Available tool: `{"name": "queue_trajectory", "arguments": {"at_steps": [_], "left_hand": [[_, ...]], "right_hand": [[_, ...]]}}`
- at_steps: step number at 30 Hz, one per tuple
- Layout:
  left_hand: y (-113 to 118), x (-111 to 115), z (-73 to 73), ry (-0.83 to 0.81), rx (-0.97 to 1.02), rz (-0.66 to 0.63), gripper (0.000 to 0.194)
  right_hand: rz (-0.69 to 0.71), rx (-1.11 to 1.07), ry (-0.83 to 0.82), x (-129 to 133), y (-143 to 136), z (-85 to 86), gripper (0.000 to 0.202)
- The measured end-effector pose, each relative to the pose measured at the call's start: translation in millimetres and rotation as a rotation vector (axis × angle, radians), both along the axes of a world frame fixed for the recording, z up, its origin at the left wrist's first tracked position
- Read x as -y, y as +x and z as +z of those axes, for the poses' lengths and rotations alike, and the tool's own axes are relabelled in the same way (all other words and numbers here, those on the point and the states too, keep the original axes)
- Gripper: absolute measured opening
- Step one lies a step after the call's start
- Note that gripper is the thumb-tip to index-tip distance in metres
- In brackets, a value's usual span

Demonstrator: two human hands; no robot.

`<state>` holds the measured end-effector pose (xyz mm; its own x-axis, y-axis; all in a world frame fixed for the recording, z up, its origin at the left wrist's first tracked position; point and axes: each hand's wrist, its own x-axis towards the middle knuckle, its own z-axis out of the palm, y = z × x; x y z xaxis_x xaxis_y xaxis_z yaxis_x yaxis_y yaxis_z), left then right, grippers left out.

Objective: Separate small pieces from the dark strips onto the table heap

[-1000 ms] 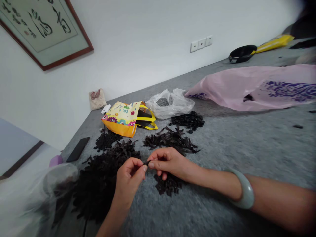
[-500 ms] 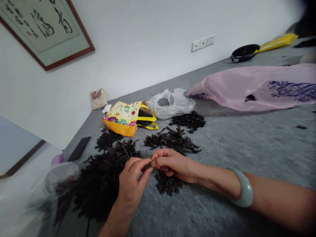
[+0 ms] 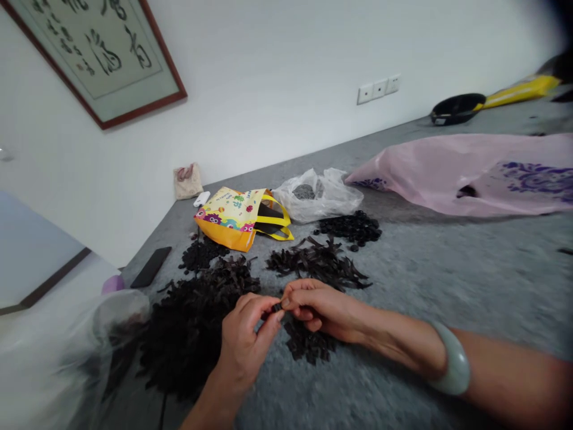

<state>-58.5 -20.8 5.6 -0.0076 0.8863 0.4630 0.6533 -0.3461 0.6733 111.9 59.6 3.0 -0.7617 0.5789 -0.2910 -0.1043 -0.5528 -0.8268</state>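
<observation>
My left hand (image 3: 248,334) pinches a small black piece (image 3: 276,307) between thumb and fingertips. My right hand (image 3: 316,304), with a pale green bangle (image 3: 453,358) on its wrist, is closed at the same piece, fingertips against those of the left; what exactly it grips is too small to tell. Left of the hands spreads a large heap of black strips (image 3: 188,334). Beyond them lies a smaller pile of dark strips (image 3: 320,263), and short black pieces (image 3: 311,343) lie beneath my right hand.
Round black pieces (image 3: 351,229) lie by a clear plastic bag (image 3: 331,200). A yellow patterned bag (image 3: 230,218), a dark phone-like slab (image 3: 152,267), a pink bag (image 3: 430,167) and a black pan (image 3: 457,109) rest on the grey surface (image 3: 447,269). Translucent plastic (image 3: 54,358) is at the left.
The whole view has shifted, so things appear further right and slightly lower. Both hands remain together, with the black piece now showing a little more between the fingertips.
</observation>
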Motion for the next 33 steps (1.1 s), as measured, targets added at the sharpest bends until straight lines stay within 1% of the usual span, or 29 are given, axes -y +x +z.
{"name": "queue_trajectory", "arguments": {"at_steps": [2,3,7,9,12,15,17,19,21,23,25,27,29,31,32,33], "left_hand": [[2.5,0.9,0.6,-0.028,0.06,0.0,0.01],[4.2,1.1,0.8,-0.054,0.112,-0.002,0.01],[9.8,-0.2,0.8,-0.236,0.366,-0.016,0.01],[11.0,-0.2,0.7,-0.263,0.389,0.008,0.011],[11.2,2.0,2.4,-0.239,0.311,0.069,0.012],[6.9,7.6,9.4,-0.217,0.187,0.096,0.017],[-3.3,13.5,16.8,-0.182,0.043,0.109,0.019],[-22.8,19.6,24.2,-0.135,-0.136,0.134,0.017],[-50.6,22.8,29.8,-0.12,-0.268,0.214,0.02],[-80.5,20.7,33.5,-0.175,-0.396,0.25,0.023],[-103.3,11.9,37.7,-0.217,-0.536,0.255,0.022],[-111.7,-3.9,44.5,-0.198,-0.633,0.302,0.023],[-104.4,-27.3,54.6,-0.164,-0.669,0.293,0.021],[-86.1,-57.7,65.5,-0.132,-0.644,0.235,0.015],[-74.8,-74.7,70.1,-0.09,-0.571,0.197,0.012],[-63.2,-92.6,73.5,-0.038,-0.435,0.161,0.007]], "right_hand": [[-0.013,0.034,0.05,2.5,0.7,3.0,0.014],[-0.024,0.058,0.1,3.1,1.1,3.4,0.015],[-0.063,0.169,0.393,-0.3,-0.5,-2.3,0.025],[-0.084,0.197,0.554,-3.5,-2.7,-5.4,0.031],[-0.05,0.214,0.773,-6.5,-2.6,-3.7,0.035],[-0.014,0.264,0.878,-8.8,8.6,3.4,0.036],[-0.058,0.322,0.923,-11.4,24.1,7.9,0.037],[-0.11,0.382,0.95,-15.2,44.8,10.6,0.037],[-0.163,0.427,0.935,-20.2,67.9,10.6,0.035],[-0.228,0.456,0.874,-26.2,89.4,7.7,0.036],[-0.3,0.475,0.803,-33.5,105.2,1.8,0.04],[-0.378,0.48,0.766,-41.8,113.8,-6.4,0.044],[-0.454,0.469,0.76,-49.6,116.3,-15.6,0.047],[-0.491,0.448,0.763,-55.4,116.4,-24.1,0.049],[-0.495,0.438,0.768,-57.3,116.8,-27.6,0.049],[-0.495,0.43,0.778,-58.5,117.9,-30.3,0.048]]}}
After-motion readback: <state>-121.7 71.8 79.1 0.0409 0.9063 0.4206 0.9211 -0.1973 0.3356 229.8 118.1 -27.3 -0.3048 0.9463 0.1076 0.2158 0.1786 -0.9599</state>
